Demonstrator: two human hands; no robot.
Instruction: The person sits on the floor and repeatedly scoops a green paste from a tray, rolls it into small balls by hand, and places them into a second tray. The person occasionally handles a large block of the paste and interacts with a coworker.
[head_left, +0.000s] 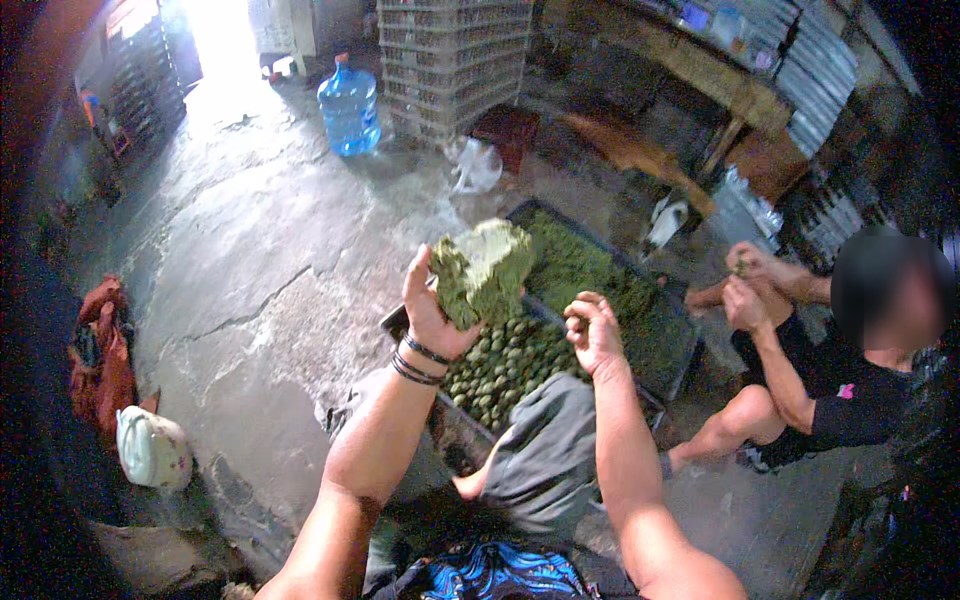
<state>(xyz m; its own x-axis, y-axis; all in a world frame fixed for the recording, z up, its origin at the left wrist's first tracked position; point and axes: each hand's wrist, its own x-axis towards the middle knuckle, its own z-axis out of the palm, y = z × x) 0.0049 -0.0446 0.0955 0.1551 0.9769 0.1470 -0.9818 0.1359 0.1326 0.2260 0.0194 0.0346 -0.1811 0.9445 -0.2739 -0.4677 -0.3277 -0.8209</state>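
Note:
My left hand (439, 319), with dark bands at its wrist, holds up a large, rough lump of pale green dough-like material (484, 270). To its right, my right hand (596, 334) is raised with its fingers curled in. Whether a small piece sits inside those fingers cannot be made out. Below and between my hands, many small round green balls (499, 367) fill a dark tray (394, 322). A second dark tray behind it holds loose green crumbly material (592, 262).
A seated co-worker (847, 405) at right holds both hands together around something small and green. Farther off are a blue water jug (349, 109), stacked crates (454, 67), a white cat (476, 165) and another animal (666, 221). A pale container (154, 450) stands at left.

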